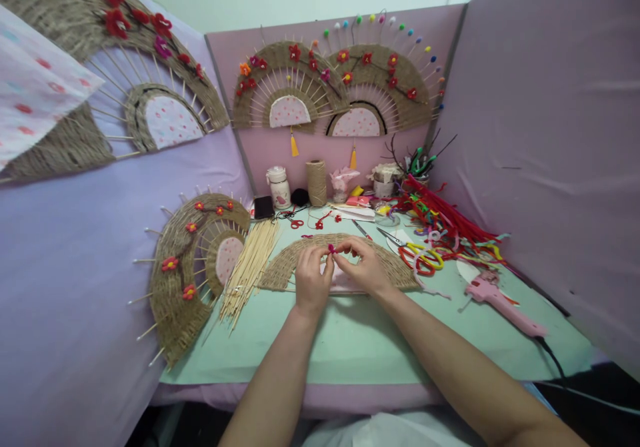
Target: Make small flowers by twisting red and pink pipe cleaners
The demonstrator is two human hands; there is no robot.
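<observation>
Between my two hands, above the table, is a small magenta flower (331, 249), apparently of fuzzy pipe cleaner. My left hand (313, 277) pinches it from the left with thumb and fingertips. From the right, the thumb and forefinger of my right hand (364, 265) close on it too. Beneath both hands lies a twine-covered fan (285, 263), its arch away from me, partly hidden by my hands. A second magenta piece (307, 236) rests at the fan's upper edge.
Thin bamboo sticks (249, 267) lie left of the fan, beside a finished fan (175, 273). Yellow-handled scissors (425, 255), a pink glue gun (505, 305) with a cord and red pipe cleaners (450, 213) are at right. A twine spool (316, 183) and white bottle (279, 188) stand behind.
</observation>
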